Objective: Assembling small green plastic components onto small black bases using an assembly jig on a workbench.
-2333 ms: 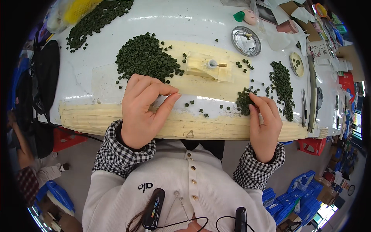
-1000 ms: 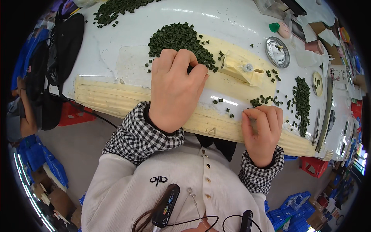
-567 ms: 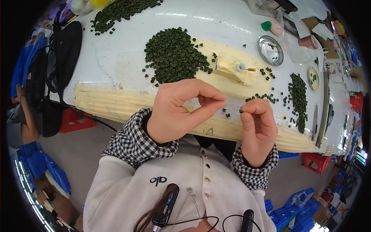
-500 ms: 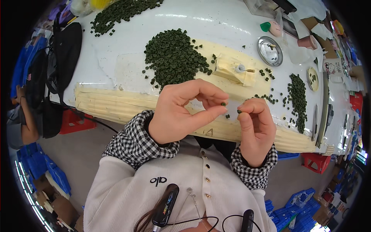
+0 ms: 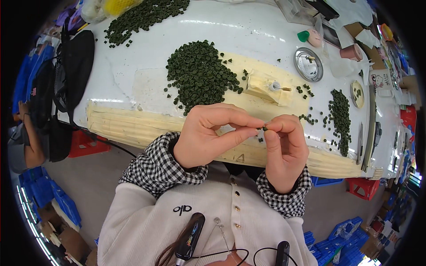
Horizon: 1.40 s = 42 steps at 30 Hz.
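Now pinches small green pieces between thumb and finger of left hand and right hand, with both hands nearly touching, near front edge of white table, beside big green heap.

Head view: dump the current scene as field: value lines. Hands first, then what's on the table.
Left hand: thumb and index finger pinch a small green piece
Right hand: thumb and index finger pinch another green piece
Contact between pieces: too small to tell
Largest pile: green pieces, beyond left hand
Other piles: narrow pile at right; far pile at upper left
Yellow block: right of largest pile, small white cup on it
Silver dish: beyond the block, farther right
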Tool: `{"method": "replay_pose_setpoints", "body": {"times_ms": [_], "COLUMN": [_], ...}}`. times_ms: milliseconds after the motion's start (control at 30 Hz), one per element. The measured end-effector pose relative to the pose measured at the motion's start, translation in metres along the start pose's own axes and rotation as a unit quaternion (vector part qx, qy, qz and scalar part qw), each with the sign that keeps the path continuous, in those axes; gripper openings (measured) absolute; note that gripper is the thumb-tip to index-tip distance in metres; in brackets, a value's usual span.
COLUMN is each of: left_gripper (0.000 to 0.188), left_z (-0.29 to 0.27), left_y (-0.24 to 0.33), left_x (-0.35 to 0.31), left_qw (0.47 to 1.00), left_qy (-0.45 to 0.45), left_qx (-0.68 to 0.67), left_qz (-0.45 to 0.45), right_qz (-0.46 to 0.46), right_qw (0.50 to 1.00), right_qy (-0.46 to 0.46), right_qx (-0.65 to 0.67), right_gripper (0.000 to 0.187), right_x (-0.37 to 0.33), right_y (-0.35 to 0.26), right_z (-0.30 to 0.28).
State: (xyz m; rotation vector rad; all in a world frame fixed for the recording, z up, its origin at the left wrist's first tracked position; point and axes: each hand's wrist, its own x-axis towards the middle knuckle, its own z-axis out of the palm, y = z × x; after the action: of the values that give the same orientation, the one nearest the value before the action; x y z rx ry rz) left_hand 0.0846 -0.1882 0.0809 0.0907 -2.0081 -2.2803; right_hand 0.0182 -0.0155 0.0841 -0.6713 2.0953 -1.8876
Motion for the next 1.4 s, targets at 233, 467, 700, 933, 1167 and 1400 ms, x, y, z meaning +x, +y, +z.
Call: {"method": "replay_pose_setpoints", "body": {"times_ms": [233, 467, 700, 933, 1167, 1400], "left_gripper": [0.019, 0.021, 0.020, 0.019, 0.018, 0.018], "left_z": [0.003, 0.000, -0.001, -0.001, 0.000, -0.001], "left_y": [0.002, 0.000, 0.000, -0.002, -0.001, -0.003], "left_x": [-0.001, 0.000, 0.000, 0.000, 0.000, -0.003], "left_qw": [0.997, 0.998, 0.998, 0.995, 0.995, 0.997], "left_qy": [0.037, 0.024, 0.020, 0.021, 0.050, 0.065], "left_qx": [-0.068, 0.015, 0.032, 0.058, 0.059, -0.051], "left_qz": [-0.014, 0.048, 0.060, 0.078, 0.070, -0.009], "right_qz": [0.000, 0.034, 0.028, 0.014, -0.006, 0.059], "right_qw": [1.000, 0.999, 0.999, 0.999, 0.999, 0.988], "right_qy": [-0.004, 0.000, 0.011, 0.025, 0.031, -0.024], "right_qx": [0.011, 0.032, 0.015, -0.018, -0.026, 0.143], "right_gripper": [0.009, 0.009, 0.009, 0.008, 0.012, 0.016], "right_x": [-0.001, -0.003, -0.003, -0.004, -0.010, -0.010], "right_y": [0.001, 0.002, 0.001, 0.000, 0.001, -0.002], "right_z": [0.003, 0.005, 0.007, 0.009, 0.009, 0.005]}}
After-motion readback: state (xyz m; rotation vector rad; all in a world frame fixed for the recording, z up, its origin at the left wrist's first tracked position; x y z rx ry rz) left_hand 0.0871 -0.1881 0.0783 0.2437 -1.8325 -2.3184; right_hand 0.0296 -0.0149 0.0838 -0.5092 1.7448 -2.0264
